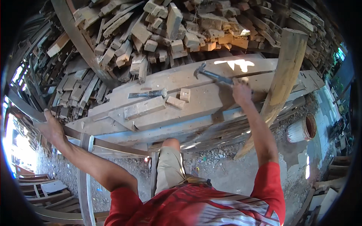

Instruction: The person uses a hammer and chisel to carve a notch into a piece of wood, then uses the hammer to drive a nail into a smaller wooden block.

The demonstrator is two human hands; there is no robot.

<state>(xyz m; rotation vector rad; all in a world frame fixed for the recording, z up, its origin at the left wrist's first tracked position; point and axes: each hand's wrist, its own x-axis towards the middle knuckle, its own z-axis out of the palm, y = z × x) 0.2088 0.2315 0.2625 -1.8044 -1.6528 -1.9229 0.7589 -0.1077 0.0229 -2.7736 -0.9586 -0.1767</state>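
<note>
My right hand (241,91) is closed around the handle of a claw hammer (215,76), whose head points left over the wooden planks of the workbench (196,98). Out to the left, my left hand (52,129) grips the rail of a long wooden frame (109,145). On the planks between my hands lies a chisel (147,94) with a dark handle. Close to it are a longer wood block (145,108) and two small blocks, one lying flat (175,102) and one beside it (185,94).
A large stack of cut timber (162,34) rises behind the bench. One thick wooden post (286,67) stands just right of my right hand. A dirty white bucket (301,129) lies tipped on the ground at the right. Slatted wooden pieces (52,192) are at lower left.
</note>
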